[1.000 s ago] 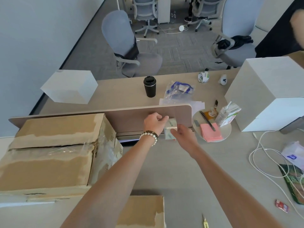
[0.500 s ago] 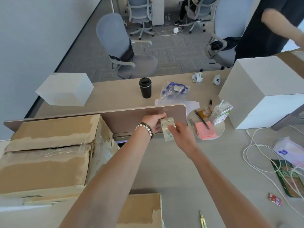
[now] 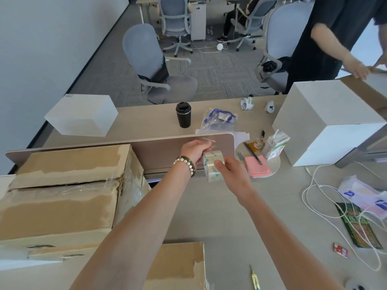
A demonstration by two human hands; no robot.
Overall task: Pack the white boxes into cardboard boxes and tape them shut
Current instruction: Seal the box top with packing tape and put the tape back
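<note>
Right hand (image 3: 231, 175) grips the tape roll (image 3: 212, 165), fingers curled round it; left hand (image 3: 195, 150) pinches the tape's loose end above the table (image 3: 209, 216).

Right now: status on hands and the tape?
Both hands grip the clear tape roll above the desk. Taped cardboard box sits left. Nothing between.

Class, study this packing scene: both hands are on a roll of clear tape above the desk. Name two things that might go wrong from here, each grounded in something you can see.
1. The left hand pinches a loose end pulled off the tape roll, which the right hand grips; that clear strip may fold and stick to itself.
2. The milk carton with its straw stands close beside the right hand; a sideways pull might knock it over.
</note>
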